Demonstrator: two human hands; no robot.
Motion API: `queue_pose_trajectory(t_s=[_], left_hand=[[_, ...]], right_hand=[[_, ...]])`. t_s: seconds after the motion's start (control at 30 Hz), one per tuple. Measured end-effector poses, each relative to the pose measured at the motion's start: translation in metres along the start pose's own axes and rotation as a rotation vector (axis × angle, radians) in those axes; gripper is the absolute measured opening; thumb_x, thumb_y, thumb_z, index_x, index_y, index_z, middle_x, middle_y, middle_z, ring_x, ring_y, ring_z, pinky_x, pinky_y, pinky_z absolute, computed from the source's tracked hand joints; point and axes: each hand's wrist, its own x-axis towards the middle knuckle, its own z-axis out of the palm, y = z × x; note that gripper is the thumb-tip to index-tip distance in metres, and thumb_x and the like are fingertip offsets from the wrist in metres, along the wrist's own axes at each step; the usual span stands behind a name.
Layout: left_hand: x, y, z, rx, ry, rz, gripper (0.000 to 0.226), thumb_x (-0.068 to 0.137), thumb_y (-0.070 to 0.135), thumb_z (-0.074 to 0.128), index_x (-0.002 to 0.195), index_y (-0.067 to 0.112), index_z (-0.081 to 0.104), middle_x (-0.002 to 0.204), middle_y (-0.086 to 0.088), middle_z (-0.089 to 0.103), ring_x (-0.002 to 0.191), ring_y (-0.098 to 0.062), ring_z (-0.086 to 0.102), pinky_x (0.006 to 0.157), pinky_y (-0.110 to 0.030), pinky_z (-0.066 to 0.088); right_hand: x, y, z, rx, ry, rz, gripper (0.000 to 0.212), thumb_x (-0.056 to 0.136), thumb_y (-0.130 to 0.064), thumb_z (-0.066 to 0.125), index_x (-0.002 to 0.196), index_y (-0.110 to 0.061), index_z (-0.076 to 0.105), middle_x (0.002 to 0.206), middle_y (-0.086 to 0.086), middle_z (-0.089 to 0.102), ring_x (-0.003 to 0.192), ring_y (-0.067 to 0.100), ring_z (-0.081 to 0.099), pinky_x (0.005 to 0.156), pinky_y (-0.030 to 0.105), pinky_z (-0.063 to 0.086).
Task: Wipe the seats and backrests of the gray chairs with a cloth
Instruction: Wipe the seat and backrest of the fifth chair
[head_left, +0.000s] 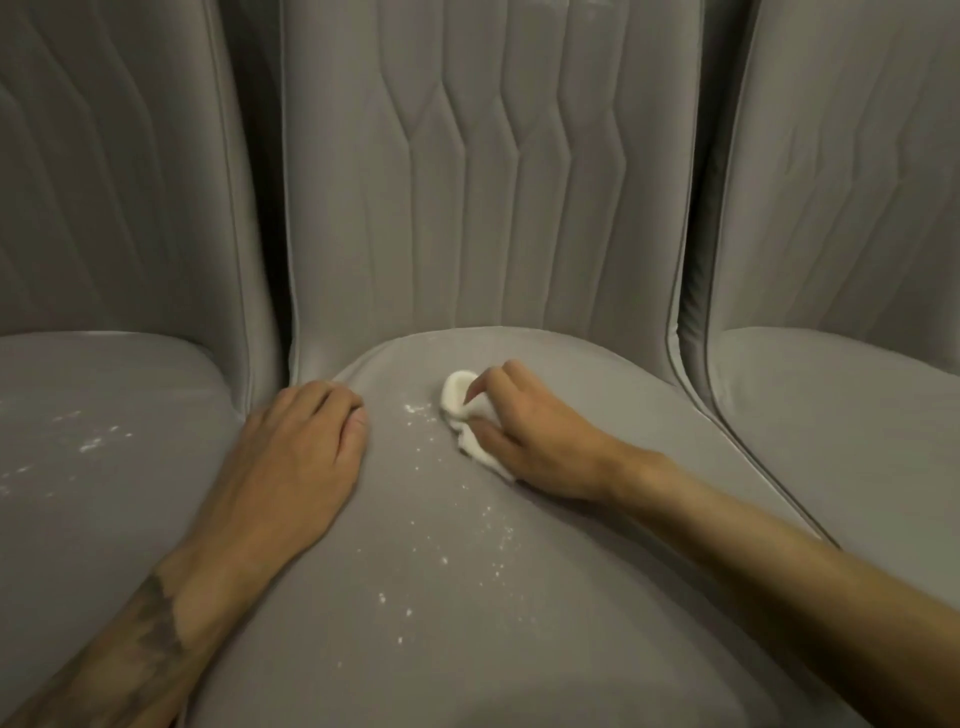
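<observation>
Chairs, three gray upholstered ones side by side, fill the frame. The middle chair (613, 322) sits at centre, its seat (467, 623) running from mid-frame to the bottom edge. Its backrest (467, 182) has stitched zigzag channels and fills the upper centre. The left chair (104, 260) and the right chair (841, 260) are cut off at the frame edges.

A small white cloth (460, 402), bunched up, lies on the middle seat toward its rear, just right of frame centre and a little in front of the backrest base. The right hand (535, 441) grips it, with the index finger hooked over the top of the wad and the thumb against its lower part. A bit of fabric pokes out under the palm. The right forearm (779, 571) enters from the lower right.

The left hand (306, 441) rests palm down on the rear left part of the same seat, left of centre, by the gap to the left chair. Its fingers are loosely bent with the tips on the upholstery, and it holds nothing. It is near the cloth but apart from it. A dark tattoo (150, 623) shows on the left forearm (218, 566) at lower left.

White specks (493, 545) are scattered on the middle seat between the two arms, down toward lower centre, with a small cluster just left of the cloth. More specks dot the left chair's seat at mid-left.
</observation>
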Motion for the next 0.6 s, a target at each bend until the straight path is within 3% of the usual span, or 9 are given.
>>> queue_pose_trajectory(t_s=[0.1, 0.23, 0.33, 0.47, 0.53, 0.6], left_hand=[[0.001, -0.001, 0.001, -0.003, -0.003, -0.002, 0.032, 0.103, 0.040, 0.032, 0.109, 0.026, 0.060, 0.112, 0.003, 0.063, 0.106, -0.022, 0.056, 0.090, -0.042, 0.045], [0.000, -0.001, 0.001, -0.014, 0.020, 0.001, 0.032, 0.103, 0.038, 0.033, 0.108, 0.024, 0.062, 0.110, 0.003, 0.063, 0.103, -0.021, 0.057, 0.090, -0.040, 0.044], [0.001, -0.002, 0.002, -0.023, 0.017, 0.001, 0.031, 0.104, 0.038, 0.033, 0.109, 0.026, 0.061, 0.110, 0.005, 0.062, 0.103, -0.019, 0.056, 0.090, -0.038, 0.044], [0.000, -0.003, 0.004, -0.016, 0.025, 0.002, 0.031, 0.104, 0.039, 0.033, 0.110, 0.027, 0.060, 0.111, 0.006, 0.062, 0.103, -0.018, 0.056, 0.087, -0.036, 0.043], [0.000, -0.003, 0.004, -0.019, 0.029, 0.005, 0.029, 0.104, 0.038, 0.033, 0.108, 0.027, 0.059, 0.110, 0.006, 0.062, 0.103, -0.018, 0.056, 0.087, -0.037, 0.043], [-0.001, -0.001, 0.003, -0.009, 0.041, 0.012, 0.028, 0.104, 0.037, 0.035, 0.108, 0.027, 0.060, 0.110, 0.006, 0.062, 0.103, -0.019, 0.057, 0.087, -0.038, 0.044]], right_hand=[[0.008, 0.025, -0.017, -0.075, -0.058, 0.019, 0.028, 0.100, -0.036, 0.051, 0.121, -0.017, 0.047, 0.115, 0.006, 0.048, 0.101, 0.018, 0.045, 0.086, 0.024, 0.034], [0.047, 0.056, -0.021, -0.186, -0.007, 0.311, 0.031, 0.101, -0.022, 0.052, 0.123, 0.001, 0.048, 0.122, 0.023, 0.049, 0.114, 0.037, 0.046, 0.097, 0.038, 0.035], [0.051, 0.025, 0.000, -0.077, 0.030, 0.190, 0.027, 0.100, -0.021, 0.054, 0.117, -0.001, 0.051, 0.116, 0.021, 0.051, 0.110, 0.034, 0.048, 0.093, 0.032, 0.033], [0.025, -0.002, 0.005, 0.022, -0.047, -0.076, 0.027, 0.100, -0.036, 0.049, 0.118, -0.016, 0.048, 0.111, 0.005, 0.047, 0.098, 0.016, 0.044, 0.083, 0.018, 0.029], [0.035, 0.015, -0.004, -0.021, -0.071, -0.033, 0.027, 0.101, -0.031, 0.052, 0.121, -0.013, 0.048, 0.116, 0.008, 0.048, 0.104, 0.020, 0.046, 0.085, 0.019, 0.029], [0.057, 0.034, -0.011, -0.088, -0.068, 0.131, 0.029, 0.101, -0.022, 0.053, 0.122, -0.002, 0.049, 0.121, 0.018, 0.050, 0.112, 0.031, 0.047, 0.094, 0.028, 0.034]])
